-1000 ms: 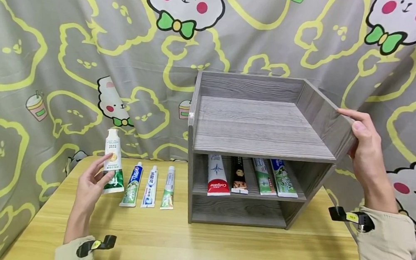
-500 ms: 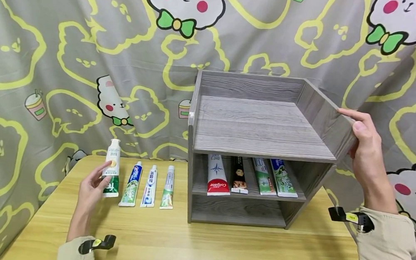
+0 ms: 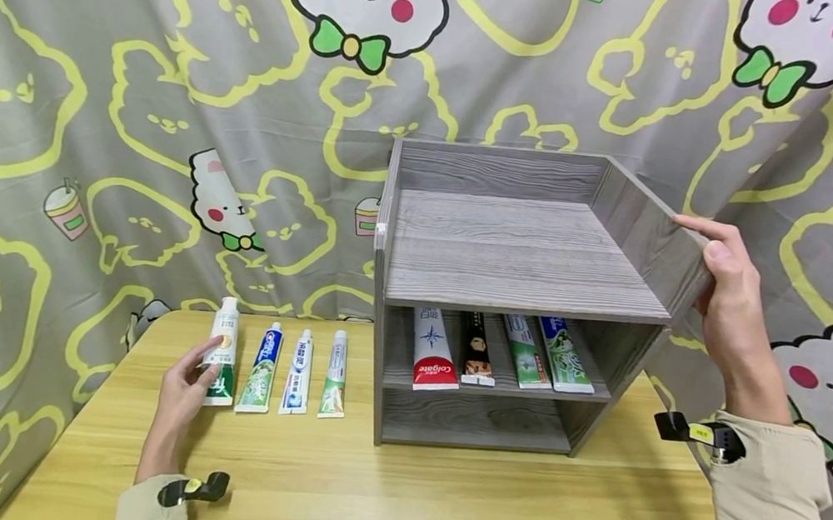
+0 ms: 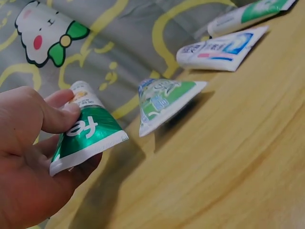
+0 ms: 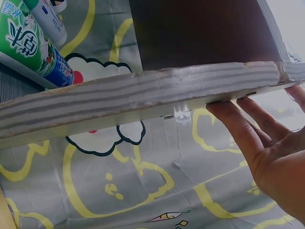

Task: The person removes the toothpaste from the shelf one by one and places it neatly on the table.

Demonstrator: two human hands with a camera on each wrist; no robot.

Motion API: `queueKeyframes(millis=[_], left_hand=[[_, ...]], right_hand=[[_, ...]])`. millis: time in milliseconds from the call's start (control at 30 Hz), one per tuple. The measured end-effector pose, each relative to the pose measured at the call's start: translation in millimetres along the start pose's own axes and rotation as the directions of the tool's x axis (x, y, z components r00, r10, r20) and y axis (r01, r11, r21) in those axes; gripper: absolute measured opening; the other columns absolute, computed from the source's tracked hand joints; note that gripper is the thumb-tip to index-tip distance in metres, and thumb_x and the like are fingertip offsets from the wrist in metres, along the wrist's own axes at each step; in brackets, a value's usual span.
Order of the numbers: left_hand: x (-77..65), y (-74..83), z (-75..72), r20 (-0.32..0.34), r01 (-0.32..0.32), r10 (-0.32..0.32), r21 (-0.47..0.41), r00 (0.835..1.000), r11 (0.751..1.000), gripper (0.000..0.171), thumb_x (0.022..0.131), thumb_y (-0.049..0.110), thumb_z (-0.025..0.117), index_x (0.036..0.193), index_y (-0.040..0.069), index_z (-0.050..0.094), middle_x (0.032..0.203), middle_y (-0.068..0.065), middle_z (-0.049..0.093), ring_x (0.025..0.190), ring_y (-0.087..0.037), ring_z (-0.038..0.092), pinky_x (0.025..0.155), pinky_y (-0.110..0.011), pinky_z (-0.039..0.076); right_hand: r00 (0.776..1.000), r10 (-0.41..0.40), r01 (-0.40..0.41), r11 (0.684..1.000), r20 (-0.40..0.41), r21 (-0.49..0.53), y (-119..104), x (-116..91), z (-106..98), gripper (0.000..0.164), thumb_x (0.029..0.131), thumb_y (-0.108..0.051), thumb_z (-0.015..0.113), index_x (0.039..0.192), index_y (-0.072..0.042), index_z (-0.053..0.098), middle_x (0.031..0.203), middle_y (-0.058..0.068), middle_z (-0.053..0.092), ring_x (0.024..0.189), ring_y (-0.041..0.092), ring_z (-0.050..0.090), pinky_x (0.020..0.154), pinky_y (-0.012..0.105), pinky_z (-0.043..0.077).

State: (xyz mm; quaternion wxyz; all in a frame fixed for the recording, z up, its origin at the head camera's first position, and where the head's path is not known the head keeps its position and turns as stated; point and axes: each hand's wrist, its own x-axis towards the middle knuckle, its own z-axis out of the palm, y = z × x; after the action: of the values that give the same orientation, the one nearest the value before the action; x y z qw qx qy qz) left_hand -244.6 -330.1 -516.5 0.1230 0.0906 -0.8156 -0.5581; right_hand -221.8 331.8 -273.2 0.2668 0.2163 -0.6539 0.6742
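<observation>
My left hand (image 3: 181, 388) pinches a white and green toothpaste tube (image 4: 93, 126) at the table's left side, thumb on top and fingers underneath. Its capped end points to the back; whether it touches the table I cannot tell. Beside it on the right lie a blue and green toothpaste tube (image 3: 259, 370), a white and blue one (image 3: 297, 374) and a slim white and green one (image 3: 335, 378). My right hand (image 3: 731, 311) rests against the right side panel of a grey wooden shelf (image 3: 515, 253). In the right wrist view its fingertips (image 5: 219, 106) touch the panel's outer face.
On the shelf's middle level lie a red and white Colgate tube (image 3: 437, 358), a black tube (image 3: 478, 354), a white and green tube (image 3: 527, 359) and a blue and green tube (image 3: 565, 358). A patterned curtain (image 3: 250, 110) hangs behind the wooden table (image 3: 438, 505).
My left hand has lowered the white and green toothpaste tube into line with the row of tubes on the table. My right hand has stayed on the shelf panel.
</observation>
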Motion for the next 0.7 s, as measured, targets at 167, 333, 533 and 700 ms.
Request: queueKeyframes(millis=[167, 333, 533, 700], left_hand=[[0.3, -3.7, -0.3, 0.036, 0.007, -0.009, 0.075, 0.999, 0.997, 0.049, 0.106, 0.002, 0.05, 0.154, 0.012, 0.047, 0.156, -0.023, 0.039, 0.12, -0.023, 0.045, 0.079, -0.012, 0.041], [1.0, -6.5, -0.1, 0.053, -0.007, -0.001, 0.152, 0.999, 0.988, 0.05, 0.105, -0.001, 0.05, 0.154, 0.011, 0.048, 0.15, -0.03, 0.043, 0.12, -0.032, 0.047, 0.077, -0.014, 0.04], [2.7, -9.1, -0.6, 0.08, -0.022, 0.003, 0.23, 0.997, 0.973, 0.05, 0.105, 0.0, 0.048, 0.154, 0.011, 0.047, 0.151, -0.034, 0.041, 0.125, -0.041, 0.047, 0.09, -0.037, 0.043], [5.5, -10.1, -2.4, 0.133, -0.023, -0.015, 0.28, 0.991, 0.96, 0.051, 0.107, 0.003, 0.045, 0.157, 0.01, 0.041, 0.157, -0.037, 0.028, 0.141, -0.054, 0.033, 0.109, -0.067, 0.033]], right_hand=[[1.0, 0.007, -0.007, 1.0, -0.007, 0.003, 0.0, 0.2, 0.3, 0.041, 0.104, -0.021, 0.046, 0.139, -0.004, 0.06, 0.102, 0.014, 0.056, 0.071, 0.019, 0.055, 0.052, 0.022, 0.048], [1.0, 0.019, -0.019, 1.0, -0.02, 0.02, 0.3, 0.8, 1.3, 0.041, 0.103, -0.021, 0.046, 0.138, -0.005, 0.061, 0.103, 0.015, 0.056, 0.071, 0.019, 0.058, 0.052, 0.023, 0.049], [1.0, 0.016, -0.016, 1.0, -0.023, 0.007, -0.1, 0.5, 1.5, 0.041, 0.104, -0.021, 0.045, 0.138, -0.005, 0.061, 0.107, 0.015, 0.055, 0.074, 0.021, 0.056, 0.055, 0.023, 0.048], [0.999, 0.014, -0.014, 1.0, -0.031, 0.005, 0.7, 0.7, 1.2, 0.041, 0.103, -0.021, 0.046, 0.138, -0.005, 0.062, 0.103, 0.015, 0.056, 0.069, 0.019, 0.056, 0.05, 0.023, 0.046]])
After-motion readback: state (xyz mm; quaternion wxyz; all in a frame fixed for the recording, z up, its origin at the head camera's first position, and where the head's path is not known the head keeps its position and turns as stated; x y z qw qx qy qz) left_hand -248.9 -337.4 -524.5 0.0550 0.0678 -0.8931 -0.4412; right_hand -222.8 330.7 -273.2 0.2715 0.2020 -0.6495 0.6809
